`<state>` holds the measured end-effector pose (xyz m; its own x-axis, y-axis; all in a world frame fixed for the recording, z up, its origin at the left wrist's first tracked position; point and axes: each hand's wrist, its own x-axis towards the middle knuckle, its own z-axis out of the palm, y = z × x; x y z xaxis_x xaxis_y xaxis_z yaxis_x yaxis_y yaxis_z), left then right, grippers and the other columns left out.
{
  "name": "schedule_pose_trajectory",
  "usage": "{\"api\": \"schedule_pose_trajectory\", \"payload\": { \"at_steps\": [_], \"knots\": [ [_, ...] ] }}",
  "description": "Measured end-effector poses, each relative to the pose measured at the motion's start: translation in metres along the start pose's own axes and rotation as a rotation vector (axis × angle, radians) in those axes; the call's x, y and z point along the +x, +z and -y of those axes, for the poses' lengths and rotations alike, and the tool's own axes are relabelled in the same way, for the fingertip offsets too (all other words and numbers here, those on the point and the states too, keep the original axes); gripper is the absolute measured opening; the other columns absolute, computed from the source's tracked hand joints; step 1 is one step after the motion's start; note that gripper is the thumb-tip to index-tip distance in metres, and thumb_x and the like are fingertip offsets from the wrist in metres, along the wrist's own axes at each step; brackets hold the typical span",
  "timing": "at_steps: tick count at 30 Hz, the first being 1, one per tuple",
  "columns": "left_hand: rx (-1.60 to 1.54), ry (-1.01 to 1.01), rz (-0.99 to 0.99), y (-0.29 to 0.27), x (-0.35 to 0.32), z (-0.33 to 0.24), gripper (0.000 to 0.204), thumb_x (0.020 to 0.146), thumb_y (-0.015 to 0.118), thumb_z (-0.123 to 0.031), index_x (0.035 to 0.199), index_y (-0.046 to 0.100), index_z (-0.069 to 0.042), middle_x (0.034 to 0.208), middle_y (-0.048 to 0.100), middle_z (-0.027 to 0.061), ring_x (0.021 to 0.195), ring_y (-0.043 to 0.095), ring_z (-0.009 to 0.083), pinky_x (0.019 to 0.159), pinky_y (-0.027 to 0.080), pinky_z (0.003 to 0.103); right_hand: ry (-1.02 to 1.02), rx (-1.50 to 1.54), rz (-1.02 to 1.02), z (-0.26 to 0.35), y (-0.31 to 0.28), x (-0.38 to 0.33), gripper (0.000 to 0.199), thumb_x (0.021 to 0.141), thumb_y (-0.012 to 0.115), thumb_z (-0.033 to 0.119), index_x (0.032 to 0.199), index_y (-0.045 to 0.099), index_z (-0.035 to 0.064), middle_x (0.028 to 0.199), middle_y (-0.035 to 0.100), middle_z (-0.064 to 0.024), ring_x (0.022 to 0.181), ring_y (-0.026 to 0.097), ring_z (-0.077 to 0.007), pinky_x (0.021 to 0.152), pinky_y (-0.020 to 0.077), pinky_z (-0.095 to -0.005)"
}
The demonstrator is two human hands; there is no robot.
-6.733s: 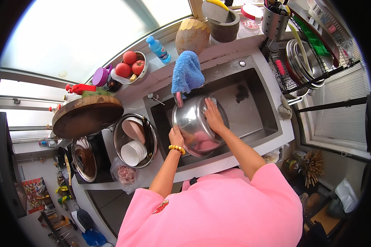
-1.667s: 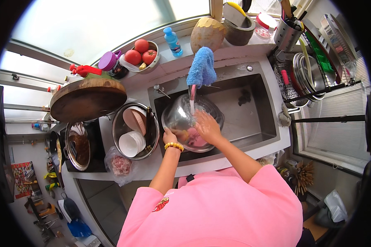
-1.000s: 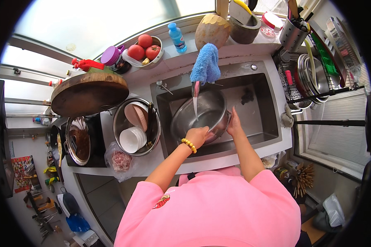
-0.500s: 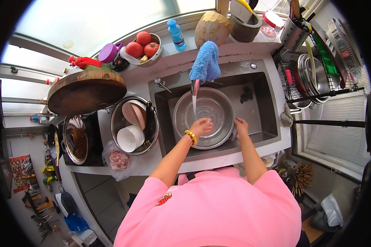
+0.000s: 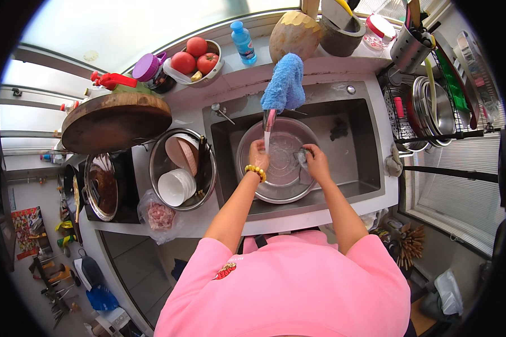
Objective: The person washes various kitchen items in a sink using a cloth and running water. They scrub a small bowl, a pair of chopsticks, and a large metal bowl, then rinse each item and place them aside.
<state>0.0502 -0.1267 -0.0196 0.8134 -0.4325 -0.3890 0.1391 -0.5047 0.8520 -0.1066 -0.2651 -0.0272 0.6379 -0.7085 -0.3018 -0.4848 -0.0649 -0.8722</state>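
**Wet steel bowl under the tap**

The left hand (image 5: 258, 159) sits under the running stream, fingers curled together, empty as far as shows. The steel bowl (image 5: 279, 160) lies flat in the sink (image 5: 351, 168): likely light, stiff, slippery when wet, best gripped by its rim. The right hand (image 5: 316, 161) is closed on a small scrubbing pad (image 5: 302, 157) inside the bowl.

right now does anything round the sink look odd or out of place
A fluffy blue cloth is draped over the tap, hiding it, while water runs from under it into the steel bowl. A dark clump lies on the sink floor.
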Motion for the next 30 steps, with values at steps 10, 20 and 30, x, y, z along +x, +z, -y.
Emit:
{"api": "schedule_pose_trajectory", "payload": {
  "at_steps": [10,20,30],
  "knots": [
    [0.360,-0.399,-0.118,-0.039,-0.040,0.118,0.042,0.076,0.061,-0.014,0.110,0.041,0.001,0.103,0.057,0.0282,0.094,0.056,0.0453,0.083,0.044,0.046,-0.397,-0.841,0.940,-0.108,0.127,-0.019,0.064,0.080,0.045,0.007,0.141,0.026,0.0088,0.147,0.027,-0.0095,0.138,0.020,-0.0268,0.112,0.0165,-0.0414],
    [-0.102,-0.003,-0.230,-0.046,-0.055,0.060,0.012,0.071,0.053,-0.003,0.082,0.054,-0.001,0.069,0.054,0.0047,0.061,0.050,0.0119,0.058,0.043,0.027,-0.999,-1.328,0.283,-0.065,0.077,0.115,0.041,0.083,0.045,0.020,0.122,0.054,0.0120,0.130,0.049,-0.0017,0.129,0.036,-0.0167,0.114,0.0154,-0.0408],
    [-0.174,0.155,-0.368,-0.012,-0.029,0.047,0.031,0.079,0.060,-0.003,0.058,0.038,-0.006,0.055,0.032,-0.0058,0.055,0.029,0.0032,0.046,0.025,0.024,-0.093,-0.076,0.726,-0.073,0.135,-0.063,0.048,0.092,0.040,0.028,0.130,0.039,-0.0007,0.126,0.046,-0.0226,0.118,0.044,-0.0323,0.101,0.0332,-0.0378]
  ]
}}
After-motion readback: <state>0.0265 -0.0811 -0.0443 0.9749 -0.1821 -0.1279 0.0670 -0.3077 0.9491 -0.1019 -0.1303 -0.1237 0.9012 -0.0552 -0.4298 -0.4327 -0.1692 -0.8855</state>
